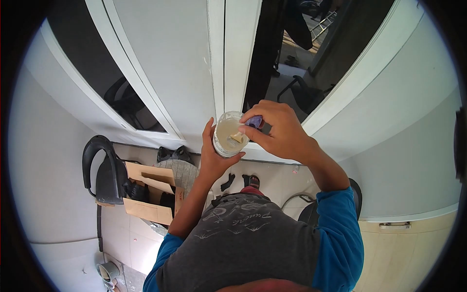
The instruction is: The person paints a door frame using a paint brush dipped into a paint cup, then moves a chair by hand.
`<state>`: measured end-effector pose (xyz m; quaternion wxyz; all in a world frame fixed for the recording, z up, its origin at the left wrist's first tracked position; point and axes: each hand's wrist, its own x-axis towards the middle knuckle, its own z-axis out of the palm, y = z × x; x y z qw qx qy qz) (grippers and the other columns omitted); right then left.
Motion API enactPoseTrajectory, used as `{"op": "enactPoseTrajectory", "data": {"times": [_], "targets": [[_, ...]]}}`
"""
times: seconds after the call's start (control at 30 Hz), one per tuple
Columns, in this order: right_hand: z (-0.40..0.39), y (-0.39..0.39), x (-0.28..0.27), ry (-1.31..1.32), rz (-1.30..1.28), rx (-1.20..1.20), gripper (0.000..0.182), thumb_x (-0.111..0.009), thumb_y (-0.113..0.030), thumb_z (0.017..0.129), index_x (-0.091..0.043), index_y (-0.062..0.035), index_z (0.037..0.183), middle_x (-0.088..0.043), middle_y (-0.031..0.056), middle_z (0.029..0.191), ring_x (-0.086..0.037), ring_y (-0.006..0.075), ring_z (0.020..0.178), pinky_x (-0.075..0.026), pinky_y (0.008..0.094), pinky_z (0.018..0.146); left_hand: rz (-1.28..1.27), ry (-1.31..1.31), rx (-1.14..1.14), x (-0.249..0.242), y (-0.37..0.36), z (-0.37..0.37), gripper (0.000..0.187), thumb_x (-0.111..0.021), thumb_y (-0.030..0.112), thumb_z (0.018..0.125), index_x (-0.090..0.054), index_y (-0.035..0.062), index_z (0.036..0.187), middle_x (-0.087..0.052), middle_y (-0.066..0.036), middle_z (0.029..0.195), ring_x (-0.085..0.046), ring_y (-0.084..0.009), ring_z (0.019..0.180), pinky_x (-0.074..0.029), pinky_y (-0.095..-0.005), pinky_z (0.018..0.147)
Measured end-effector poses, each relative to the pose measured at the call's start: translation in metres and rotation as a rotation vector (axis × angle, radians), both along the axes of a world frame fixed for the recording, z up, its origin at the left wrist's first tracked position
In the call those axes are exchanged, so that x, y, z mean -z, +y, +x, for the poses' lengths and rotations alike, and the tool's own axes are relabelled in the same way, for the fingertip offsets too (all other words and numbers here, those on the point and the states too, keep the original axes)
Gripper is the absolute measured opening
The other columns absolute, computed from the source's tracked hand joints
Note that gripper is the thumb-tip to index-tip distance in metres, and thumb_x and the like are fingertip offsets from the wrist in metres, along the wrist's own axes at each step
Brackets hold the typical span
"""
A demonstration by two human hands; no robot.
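My left hand (215, 163) is wrapped around a whitish tub (217, 141) from its left and lower side. Pale, cloudy liquid covers the inside of the tub. Between the thumb and fingers of my right hand (283, 130) is a paintbrush (253, 121) with a purple handle. Its light-coloured bristle end dips inside the tub, at the right of the opening. Both hands are at chest height in front of the white door frame. My right-hand fingers cover part of the handle.
Straight ahead stand white frames (233, 48) with dark glass panes (287, 63). An open cardboard box (151, 211) and a black chair (108, 182) are below left. Another dark chair (356, 199) is partly hidden behind my right arm. A pale cabinet (413, 248) stands at right.
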<state>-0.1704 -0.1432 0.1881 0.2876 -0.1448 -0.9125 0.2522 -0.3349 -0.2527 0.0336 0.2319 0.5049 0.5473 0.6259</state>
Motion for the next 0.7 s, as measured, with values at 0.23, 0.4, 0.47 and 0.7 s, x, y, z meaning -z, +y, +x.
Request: {"op": "enactPoseTrajectory", "data": {"times": [0.23, 0.4, 0.47, 0.7], "targets": [[0.001, 0.0013, 0.0024, 0.067, 0.043, 0.001, 0.018, -0.081, -0.017, 0.086, -0.075, -0.0025, 0.095, -0.068, 0.0108, 0.081, -0.064, 0.0191, 0.07, -0.049, 0.0294, 0.062, -0.02, 0.012, -0.007, -0.0023, 0.0013, 0.0013, 0.121, -0.093, 0.015, 0.067, -0.015, 0.0039, 0.158, -0.049, -0.024, 0.14, -0.055, -0.0329, 0.128, -0.047, -0.0428, 0.107], [0.0026, 0.002, 0.0054, 0.076, 0.062, 0.007, 0.017, -0.081, -0.015, 0.085, -0.075, -0.0027, 0.095, -0.067, 0.011, 0.08, -0.064, 0.0201, 0.07, -0.049, 0.0302, 0.062, -0.003, 0.02, -0.013, -0.0012, 0.0026, 0.0015, 0.122, -0.093, 0.013, 0.066, -0.016, 0.0046, 0.159, -0.048, -0.02, 0.142, -0.055, -0.029, 0.128, -0.048, -0.0421, 0.106], [0.0039, 0.0003, 0.0061, 0.078, 0.048, 0.012, 0.017, -0.082, -0.016, 0.085, -0.075, -0.003, 0.095, -0.067, 0.0109, 0.08, -0.064, 0.0203, 0.07, -0.048, 0.0303, 0.062, -0.002, 0.019, -0.01, -0.0011, 0.0027, 0.0015, 0.121, -0.093, 0.013, 0.066, -0.016, 0.0045, 0.159, -0.048, -0.02, 0.142, -0.055, -0.0291, 0.128, -0.049, -0.0421, 0.106], [0.0026, 0.0011, 0.0077, 0.071, 0.054, 0.031, 0.018, -0.082, -0.018, 0.085, -0.075, -0.0044, 0.094, -0.067, 0.0105, 0.08, -0.063, 0.0206, 0.069, -0.048, 0.0303, 0.061, -0.008, 0.004, -0.009, -0.0017, 0.0038, 0.001, 0.121, -0.093, 0.014, 0.066, -0.016, 0.0043, 0.159, -0.048, -0.021, 0.141, -0.055, -0.0299, 0.127, -0.049, -0.0425, 0.106]]}}
